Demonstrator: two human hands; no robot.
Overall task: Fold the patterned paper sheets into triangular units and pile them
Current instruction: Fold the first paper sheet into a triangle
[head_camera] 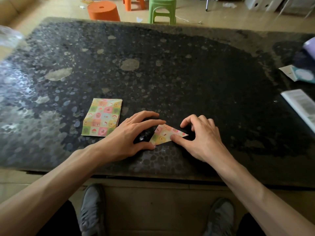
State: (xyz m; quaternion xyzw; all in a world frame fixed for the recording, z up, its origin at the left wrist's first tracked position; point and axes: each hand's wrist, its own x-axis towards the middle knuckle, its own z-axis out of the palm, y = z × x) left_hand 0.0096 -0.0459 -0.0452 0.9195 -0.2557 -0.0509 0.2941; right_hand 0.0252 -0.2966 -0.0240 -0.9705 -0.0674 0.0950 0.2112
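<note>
**Both hands on a folded triangle at the table's near edge**

A triangular fold of pastel patterned paper [162,135] lies flat on the dark speckled stone table [187,74], close to the near edge and between the two hands. The left hand [136,132] arches over its left side. Its grip is closed on the fold, with a fingertip on the upper corner and the thumb tip against the lower corner, so the long left edge is held between them. The right hand [202,138] has a loose grip that clamps nothing: its straight thumb presses down on the paper near the right-hand point, and its bent fingers hover or rest just beyond the fold.

Just left of the left hand, apart from the triangle, sits a neat stack of flat patterned paper sheets [102,117].

A white printed booklet [301,104] lies at the table's right edge. Beyond the far edge, an orange plastic stool [102,11] and a green plastic stool [162,10] stand on the floor.
</note>
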